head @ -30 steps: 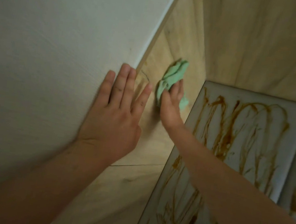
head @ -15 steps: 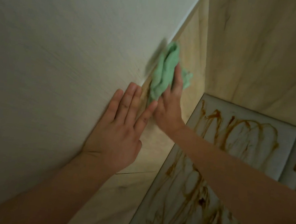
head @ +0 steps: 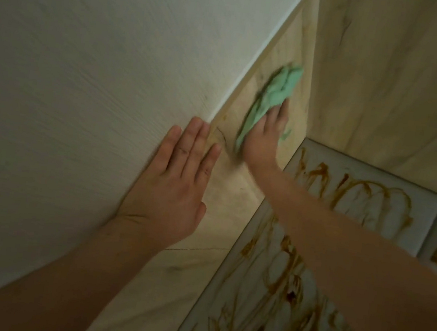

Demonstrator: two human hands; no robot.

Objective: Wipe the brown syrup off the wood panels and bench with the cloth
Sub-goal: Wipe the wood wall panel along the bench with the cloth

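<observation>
We pressed the crumpled mint-green cloth (head: 274, 89) flat against the upright light-oak wood side panel (head: 235, 195), high on it and close to its far edge. Our right grip (head: 264, 132) lay over the cloth's lower end with the fingers stretched out along the panel, pressing rather than pinching. Motion blur hid whether the thumb hooked any fabric. We judged that the flat palm was there to spread pressure so the cloth would drag syrup off the grain.

Our left grip (head: 172, 187) was spread, fingers straight and together. It lay across the panel's front edge, partly on the white textured wall (head: 99, 66) that meets it, and held nothing. We took it as a brace for leaning in.

A thin dark curl (head: 222, 138) marked the panel just beyond the left fingertips. We could not tell whether it was syrup or grain.

Along the panel's lower edge ran the pale grey padded table (head: 426, 203), covered in looping streaks of brown syrup (head: 292, 272) and, by our reckoning, not yet wiped. A second light-oak back panel (head: 390, 76) met the side panel at the corner and looked free of syrup. The light was dim and warm.
</observation>
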